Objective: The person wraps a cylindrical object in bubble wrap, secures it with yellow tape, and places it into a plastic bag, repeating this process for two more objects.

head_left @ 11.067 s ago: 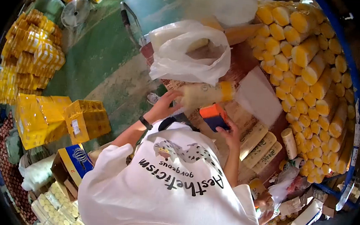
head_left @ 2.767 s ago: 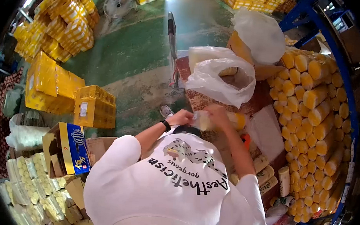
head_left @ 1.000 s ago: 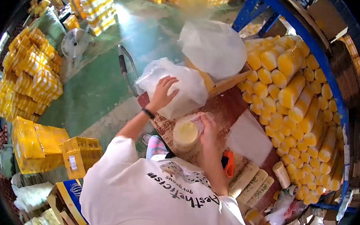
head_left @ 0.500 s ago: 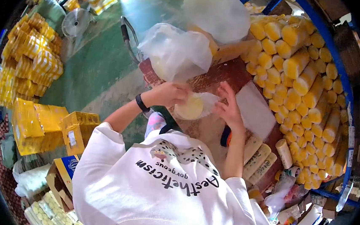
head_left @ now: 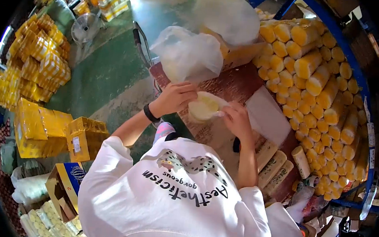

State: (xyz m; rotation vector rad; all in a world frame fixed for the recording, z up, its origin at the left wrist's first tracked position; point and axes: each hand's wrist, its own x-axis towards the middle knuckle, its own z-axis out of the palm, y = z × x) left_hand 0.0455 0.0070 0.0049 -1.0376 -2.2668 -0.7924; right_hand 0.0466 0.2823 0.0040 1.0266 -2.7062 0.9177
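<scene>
Between my hands is a round, pale yellow item in a clear plastic bag (head_left: 203, 107), above the dark red worktop (head_left: 234, 84). My left hand (head_left: 177, 99), below a black wristband, grips the bag's left side with bent fingers. On the right, the fingers of my right hand (head_left: 237, 120) pinch the bag's edge. Just beyond stands a larger translucent plastic bag (head_left: 186, 51) with something pale yellow inside. A white sheet (head_left: 269, 116) lies to the right of my right hand.
A cardboard box (head_left: 243, 51) with another cloudy bag (head_left: 228, 19) stands at the back. Yellow-ended rolls (head_left: 310, 106) are stacked at right inside a blue frame (head_left: 364, 79). Long pale packs (head_left: 274, 172) lie near my right forearm. Yellow-taped cartons (head_left: 42, 127) and a fan (head_left: 85, 28) stand left.
My right hand has gone from raised, spread fingers to pinching the bag's right edge. The bagged round item now looks tilted up. My head view has shifted slightly.
</scene>
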